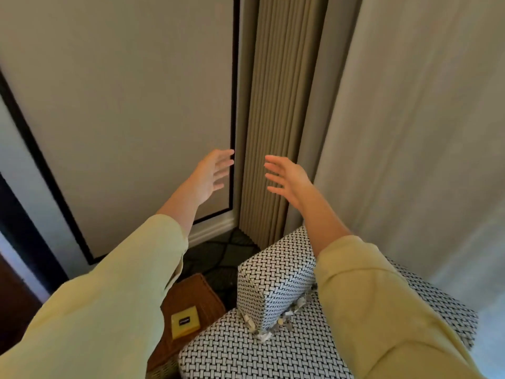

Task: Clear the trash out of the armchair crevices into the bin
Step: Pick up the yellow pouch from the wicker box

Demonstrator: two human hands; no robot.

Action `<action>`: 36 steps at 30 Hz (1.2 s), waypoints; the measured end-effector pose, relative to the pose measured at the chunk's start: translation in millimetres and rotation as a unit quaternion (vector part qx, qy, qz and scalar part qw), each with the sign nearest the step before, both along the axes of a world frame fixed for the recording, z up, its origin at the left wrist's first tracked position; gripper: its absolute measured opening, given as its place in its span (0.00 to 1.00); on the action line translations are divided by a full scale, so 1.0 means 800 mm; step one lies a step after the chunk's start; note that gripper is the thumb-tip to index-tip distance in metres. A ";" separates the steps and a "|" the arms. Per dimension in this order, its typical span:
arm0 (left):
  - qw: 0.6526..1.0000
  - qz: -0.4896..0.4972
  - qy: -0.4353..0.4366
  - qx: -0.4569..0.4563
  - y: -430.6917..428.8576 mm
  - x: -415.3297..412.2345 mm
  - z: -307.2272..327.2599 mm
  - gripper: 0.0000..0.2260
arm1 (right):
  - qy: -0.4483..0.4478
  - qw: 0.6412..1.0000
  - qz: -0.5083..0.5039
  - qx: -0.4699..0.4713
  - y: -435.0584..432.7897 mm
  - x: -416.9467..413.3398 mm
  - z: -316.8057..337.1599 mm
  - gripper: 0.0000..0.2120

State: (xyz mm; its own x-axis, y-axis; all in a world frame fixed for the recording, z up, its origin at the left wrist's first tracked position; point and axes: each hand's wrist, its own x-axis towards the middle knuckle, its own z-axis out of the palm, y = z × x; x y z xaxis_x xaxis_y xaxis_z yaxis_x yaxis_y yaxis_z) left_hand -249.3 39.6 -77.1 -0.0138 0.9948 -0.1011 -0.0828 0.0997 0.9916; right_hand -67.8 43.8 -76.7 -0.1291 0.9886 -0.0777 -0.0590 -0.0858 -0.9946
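A black-and-white woven-pattern armchair point(246, 348) fills the lower middle, its arm point(276, 280) standing up at the centre. Crumpled bits of trash point(276, 324) sit wedged in the crevice where the arm meets the seat. A brown wicker bin point(191, 296) stands on the floor left of the chair, with a yellow box point(185, 321) lying inside it. My left hand point(211, 173) and my right hand point(287, 176) are both raised in the air well above the chair, fingers spread, holding nothing. Both arms wear pale yellow sleeves.
A white wall panel with a black border point(233, 105) rises on the left. Beige pleated curtains point(273, 132) and a pale drape point(410, 132) hang behind the chair. Dark patterned carpet point(218, 255) shows between wall, bin and chair.
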 end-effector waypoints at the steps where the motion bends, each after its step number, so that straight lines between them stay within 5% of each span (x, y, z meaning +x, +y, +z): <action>1: 1.000 0.006 0.005 -0.008 0.003 -0.011 -0.006 0.12 | -0.001 1.000 0.003 -0.004 0.004 -0.014 -0.007 0.18; 18: 0.993 0.105 0.038 -0.029 0.001 -0.154 -0.209 0.17 | 0.026 0.992 0.094 -0.078 0.042 -0.207 -0.240 0.17; 36: 0.989 0.128 0.072 -0.015 0.003 -0.179 -0.638 0.16 | 0.046 0.989 0.129 -0.059 0.065 -0.250 -0.696 0.17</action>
